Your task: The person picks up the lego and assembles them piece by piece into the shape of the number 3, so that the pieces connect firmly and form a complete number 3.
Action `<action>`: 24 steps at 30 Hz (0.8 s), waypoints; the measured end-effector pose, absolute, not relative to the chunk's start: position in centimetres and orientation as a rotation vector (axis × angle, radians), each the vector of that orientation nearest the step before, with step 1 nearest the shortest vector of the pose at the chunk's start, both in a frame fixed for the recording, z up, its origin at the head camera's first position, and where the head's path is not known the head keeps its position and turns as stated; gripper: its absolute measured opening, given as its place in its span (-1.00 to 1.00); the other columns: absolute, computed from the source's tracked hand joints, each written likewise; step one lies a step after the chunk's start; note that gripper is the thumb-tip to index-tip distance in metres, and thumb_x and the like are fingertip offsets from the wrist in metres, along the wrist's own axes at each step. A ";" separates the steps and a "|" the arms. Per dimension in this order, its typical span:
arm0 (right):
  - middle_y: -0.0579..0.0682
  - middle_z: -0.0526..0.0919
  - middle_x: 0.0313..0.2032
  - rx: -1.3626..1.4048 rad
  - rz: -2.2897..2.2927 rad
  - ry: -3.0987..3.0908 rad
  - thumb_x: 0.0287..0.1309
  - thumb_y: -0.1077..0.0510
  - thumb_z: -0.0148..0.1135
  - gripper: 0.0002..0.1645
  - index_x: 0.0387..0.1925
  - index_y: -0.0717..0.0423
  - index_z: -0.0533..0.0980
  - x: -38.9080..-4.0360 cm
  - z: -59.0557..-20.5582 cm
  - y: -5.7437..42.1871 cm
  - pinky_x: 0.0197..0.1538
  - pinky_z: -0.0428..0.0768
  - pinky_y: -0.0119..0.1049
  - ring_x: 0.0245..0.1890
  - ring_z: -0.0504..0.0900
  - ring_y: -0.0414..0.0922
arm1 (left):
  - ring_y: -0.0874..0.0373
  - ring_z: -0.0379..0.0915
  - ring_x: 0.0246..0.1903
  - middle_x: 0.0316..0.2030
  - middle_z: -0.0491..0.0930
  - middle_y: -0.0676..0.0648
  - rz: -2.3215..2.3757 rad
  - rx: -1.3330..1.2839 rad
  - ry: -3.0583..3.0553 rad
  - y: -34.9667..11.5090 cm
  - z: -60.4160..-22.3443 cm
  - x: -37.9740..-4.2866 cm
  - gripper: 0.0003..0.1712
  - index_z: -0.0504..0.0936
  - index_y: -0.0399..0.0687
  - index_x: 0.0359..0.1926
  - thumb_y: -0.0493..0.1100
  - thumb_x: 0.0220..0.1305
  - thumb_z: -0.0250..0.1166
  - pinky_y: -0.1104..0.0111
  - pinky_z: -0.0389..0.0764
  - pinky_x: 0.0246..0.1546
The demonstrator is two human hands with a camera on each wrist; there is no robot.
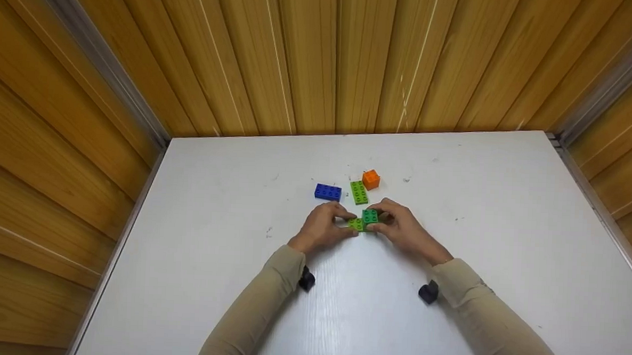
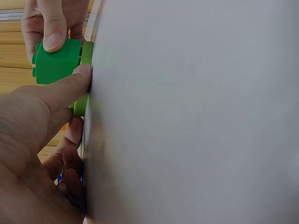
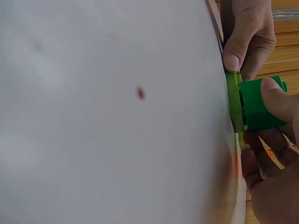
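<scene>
My left hand (image 1: 322,228) pinches the left end of a thin lime-green building brick (image 1: 355,224) between thumb and fingers, down at the white table. Over that brick's right end, my right hand (image 1: 404,229) grips a taller dark green building brick (image 1: 370,216), studs upward. In the right wrist view, a narrow gap with lime studs shows between the dark green brick (image 3: 257,107) and the lime-green one (image 3: 233,100), so they do not look fully pressed together. The left wrist view has the left thumb lying along the lime-green brick's (image 2: 80,106) side.
Just beyond the hands lie a blue brick (image 1: 328,192), a second thin lime-green brick (image 1: 359,192) and an orange brick (image 1: 371,180). The white table (image 1: 214,194) ends at yellow wood-look panels (image 1: 310,60) behind and at the sides. Small black devices (image 1: 428,293) sit at both wrists.
</scene>
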State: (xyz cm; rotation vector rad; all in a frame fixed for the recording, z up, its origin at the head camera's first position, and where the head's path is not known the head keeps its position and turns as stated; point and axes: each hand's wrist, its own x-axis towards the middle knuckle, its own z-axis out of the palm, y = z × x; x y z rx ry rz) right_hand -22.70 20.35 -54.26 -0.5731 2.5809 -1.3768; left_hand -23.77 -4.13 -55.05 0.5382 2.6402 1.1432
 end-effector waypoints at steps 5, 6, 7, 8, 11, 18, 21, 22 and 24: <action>-0.04 0.64 -0.07 -0.566 -1.362 2.588 0.35 0.06 0.48 -0.58 0.19 0.03 0.67 -22.7 -54.4 20.5 0.07 0.54 -0.31 -0.03 0.59 -0.09 | 0.18 0.52 -0.03 -0.07 0.67 0.09 1.145 0.509 2.629 -4.1 -55.0 -23.7 -0.57 0.83 0.08 0.13 0.00 0.25 0.61 0.25 0.58 0.09; -0.04 0.64 -0.07 -0.561 -1.361 2.586 0.35 0.07 0.48 -0.58 0.18 0.02 0.67 -22.7 -54.4 20.5 0.06 0.53 -0.32 -0.04 0.58 -0.09 | 0.18 0.53 -0.03 -0.07 0.67 0.09 1.147 0.512 2.630 -4.1 -55.0 -23.7 -0.57 0.84 0.08 0.13 0.00 0.25 0.61 0.25 0.58 0.08; -0.04 0.64 -0.07 -0.557 -1.360 2.586 0.34 0.07 0.49 -0.59 0.18 0.02 0.67 -22.7 -54.3 20.4 0.05 0.53 -0.32 -0.05 0.57 -0.09 | 0.17 0.53 -0.04 -0.07 0.67 0.09 1.151 0.515 2.630 -4.1 -54.9 -23.7 -0.57 0.84 0.08 0.13 -0.01 0.26 0.61 0.25 0.58 0.07; -0.04 0.64 -0.07 -0.554 -1.358 2.585 0.34 0.07 0.49 -0.59 0.18 0.02 0.67 -22.7 -54.3 20.4 0.04 0.52 -0.33 -0.06 0.56 -0.09 | 0.17 0.53 -0.04 -0.07 0.68 0.08 1.152 0.517 2.631 -4.1 -54.9 -23.7 -0.57 0.84 0.08 0.13 -0.01 0.26 0.61 0.26 0.58 0.07; -0.03 0.63 -0.08 -0.553 -1.345 2.582 0.34 0.07 0.49 -0.59 0.17 0.03 0.67 -22.7 -54.2 20.4 0.02 0.52 -0.34 -0.08 0.53 -0.09 | 0.17 0.53 -0.05 -0.07 0.68 0.08 1.158 0.521 2.630 -4.2 -54.9 -23.8 -0.58 0.84 0.08 0.12 -0.01 0.25 0.61 0.27 0.58 0.05; -0.04 0.64 -0.06 -0.570 -1.301 2.584 0.35 0.07 0.48 -0.58 0.17 0.05 0.66 -23.0 -54.0 20.2 0.09 0.55 -0.28 -0.04 0.56 -0.11 | 0.17 0.53 -0.04 -0.08 0.67 0.09 1.168 0.475 2.619 -4.3 -54.6 -23.8 -0.58 0.84 0.09 0.11 -0.02 0.23 0.62 0.25 0.59 0.07; -0.04 0.67 -0.03 -0.543 -1.306 2.572 0.34 0.08 0.49 -0.58 0.18 0.05 0.65 -23.0 -54.0 20.3 0.13 0.57 -0.21 -0.01 0.58 -0.10 | 0.17 0.54 -0.02 -0.07 0.68 0.10 1.170 0.474 2.612 -4.2 -54.7 -23.8 -0.58 0.84 0.09 0.11 -0.03 0.23 0.62 0.24 0.59 0.09; -0.04 0.68 -0.01 -0.529 -1.313 2.565 0.33 0.08 0.50 -0.57 0.18 0.05 0.65 -23.0 -54.0 20.4 0.15 0.57 -0.19 0.00 0.58 -0.09 | 0.17 0.54 -0.02 -0.07 0.68 0.10 1.170 0.472 2.609 -4.2 -54.7 -23.9 -0.58 0.84 0.09 0.11 -0.03 0.23 0.62 0.24 0.59 0.10; -0.03 0.69 0.03 -0.500 -1.327 2.544 0.33 0.08 0.50 -0.55 0.20 0.05 0.65 -22.9 -54.0 20.6 0.18 0.56 -0.15 0.02 0.58 -0.08 | 0.17 0.54 -0.02 -0.06 0.68 0.12 1.169 0.456 2.604 -4.0 -54.8 -23.9 -0.58 0.84 0.10 0.11 -0.04 0.22 0.63 0.24 0.59 0.10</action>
